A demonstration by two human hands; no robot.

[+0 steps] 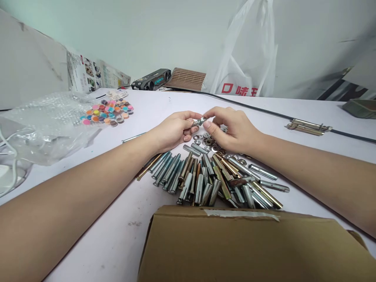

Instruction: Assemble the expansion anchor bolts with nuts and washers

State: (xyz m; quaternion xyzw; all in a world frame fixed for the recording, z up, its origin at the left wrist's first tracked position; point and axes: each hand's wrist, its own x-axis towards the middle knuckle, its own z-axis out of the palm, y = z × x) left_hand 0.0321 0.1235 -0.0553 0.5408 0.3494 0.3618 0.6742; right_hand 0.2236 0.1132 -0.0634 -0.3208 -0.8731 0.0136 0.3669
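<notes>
Between the thumb and fingers of my left hand [178,129] is an expansion bolt [195,123], its end pointing right. My right hand [230,127] has its thumb and index finger closed around a nut [202,120] at that end; the fingertips partly cover it. Loose washers and nuts [207,141] lie below both hands. Nearer me is a pile of metal sleeves [205,192], silver and brass-coloured, with several bolts [167,172] on its left side.
A cardboard box [252,246] stands at the front edge. Colourful round caps [110,111] and bubble wrap [53,121] lie on the left. A white plastic bag [243,55] stands at the back. A black cable [258,107] with a metal clamp [308,127] crosses the right side.
</notes>
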